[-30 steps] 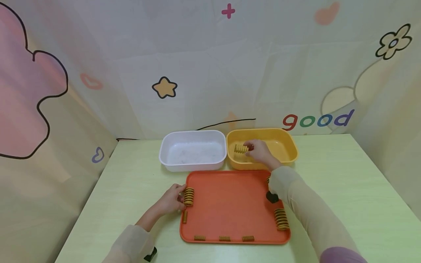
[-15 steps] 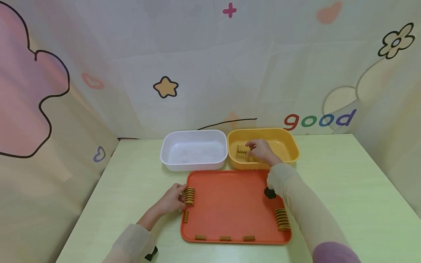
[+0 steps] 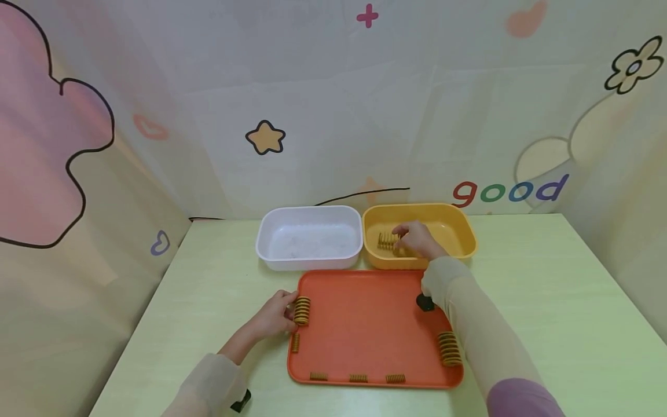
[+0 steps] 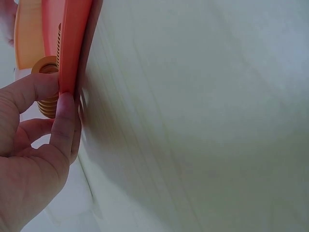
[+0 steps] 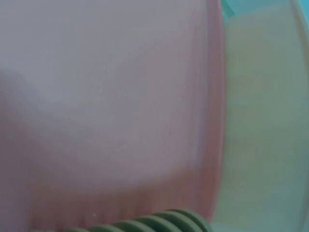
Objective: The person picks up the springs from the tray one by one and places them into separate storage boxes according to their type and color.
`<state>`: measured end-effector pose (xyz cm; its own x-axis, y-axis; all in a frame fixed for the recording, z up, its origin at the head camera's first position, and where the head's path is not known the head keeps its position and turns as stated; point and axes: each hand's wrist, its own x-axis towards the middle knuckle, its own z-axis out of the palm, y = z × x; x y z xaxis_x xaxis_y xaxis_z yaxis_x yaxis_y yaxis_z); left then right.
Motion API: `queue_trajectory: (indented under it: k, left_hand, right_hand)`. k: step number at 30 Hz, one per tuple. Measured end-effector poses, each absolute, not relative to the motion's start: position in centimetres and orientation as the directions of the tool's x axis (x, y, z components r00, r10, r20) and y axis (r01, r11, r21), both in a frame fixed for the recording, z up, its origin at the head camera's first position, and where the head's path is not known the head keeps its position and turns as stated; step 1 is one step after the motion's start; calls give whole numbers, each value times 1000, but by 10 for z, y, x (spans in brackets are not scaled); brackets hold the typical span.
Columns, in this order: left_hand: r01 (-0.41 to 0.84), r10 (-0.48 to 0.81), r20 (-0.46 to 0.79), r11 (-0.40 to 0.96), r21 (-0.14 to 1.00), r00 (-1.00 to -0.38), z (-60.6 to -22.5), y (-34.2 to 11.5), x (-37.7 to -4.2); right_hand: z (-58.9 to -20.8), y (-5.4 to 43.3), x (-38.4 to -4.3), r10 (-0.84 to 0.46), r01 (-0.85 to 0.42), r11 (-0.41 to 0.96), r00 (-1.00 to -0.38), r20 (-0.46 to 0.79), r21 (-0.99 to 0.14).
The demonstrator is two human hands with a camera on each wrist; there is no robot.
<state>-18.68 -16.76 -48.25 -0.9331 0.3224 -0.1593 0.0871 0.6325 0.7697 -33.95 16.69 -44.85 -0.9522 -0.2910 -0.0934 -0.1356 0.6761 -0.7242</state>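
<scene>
In the head view my right hand (image 3: 418, 239) is inside the yellow bin (image 3: 453, 231), its thumb and fingertips pinching the right end of a gold coil spring (image 3: 387, 241). My left hand (image 3: 273, 314) grips the left rim of the orange-red tray (image 3: 365, 324). The left wrist view shows thumb and fingers on either side of that rim (image 4: 72, 53), beside a large coil spring (image 4: 47, 104). At the tray's right side lies another large spring (image 3: 449, 348). In the right wrist view the hand is not visible; coils of a spring (image 5: 169, 222) show at the bottom.
A white bin (image 3: 310, 237) stands left of the yellow one, behind the tray. Small springs lie along the tray's front rim (image 3: 358, 378) and left rim (image 3: 295, 343). A printed curtain (image 3: 333, 116) hangs behind the table. The right sleeve (image 3: 469, 301) covers the tray's far right corner.
My right hand has lowered the spring slightly within the yellow bin. The right forearm has shifted a little left. My left hand has stayed on the tray rim.
</scene>
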Motion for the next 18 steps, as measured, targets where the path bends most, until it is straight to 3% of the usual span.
queue_trajectory:
  k: [9,18]
  left_hand:
    - [80,306,-166,652,754,-938,-482,-166,-187]
    - [64,300,-174,643,764,-938,-480,-165,-186]
  right_hand:
    - [-449,165,-340,-280,-101,694,-950,-139,-713]
    - [-451,166,-341,-310,-150,742,-941,-135,-654]
